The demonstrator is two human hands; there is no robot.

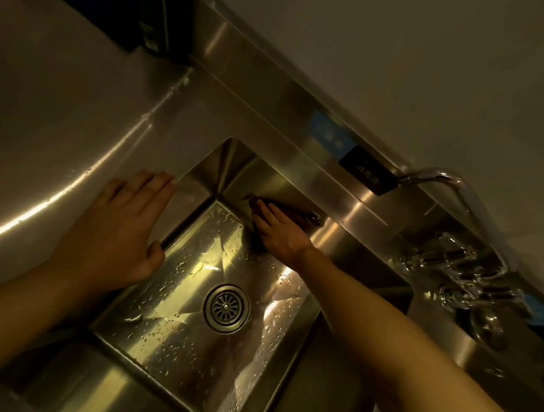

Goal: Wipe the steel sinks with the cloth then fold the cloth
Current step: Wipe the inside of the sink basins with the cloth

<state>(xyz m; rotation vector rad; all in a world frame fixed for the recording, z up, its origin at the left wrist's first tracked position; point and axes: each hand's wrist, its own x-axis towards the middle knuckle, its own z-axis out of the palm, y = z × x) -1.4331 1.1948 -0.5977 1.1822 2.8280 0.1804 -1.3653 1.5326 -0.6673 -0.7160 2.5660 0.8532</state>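
- Steel sink [174, 330]: I look down into a rectangular basin set in the bench [62, 123]; its floor is beaded with water drops and reflects bright patches of light.
- Drain [226, 308]: a round strainer sits near the middle of the basin floor.
- Left hand [116, 228]: it lies flat on the bench at the basin's left rim, fingers straight and together, thumb hooked over the edge; it holds nothing.
- Right hand [275, 231]: reaching across the basin, it presses the cloth against the far wall, close to the back-left corner, with the fingers extended over the fabric.
- Cloth [298, 215]: dark and bunched, it shows beyond and beside my fingers, touching the rear wall just above the floor.
- Faucet [438, 177]: a curved spout rises to the right of the basin, its valves [461, 265] mounted below it.
- Backsplash [270, 110]: a steel ledge carrying a blue label [327, 132] and a dark plate [366, 175].
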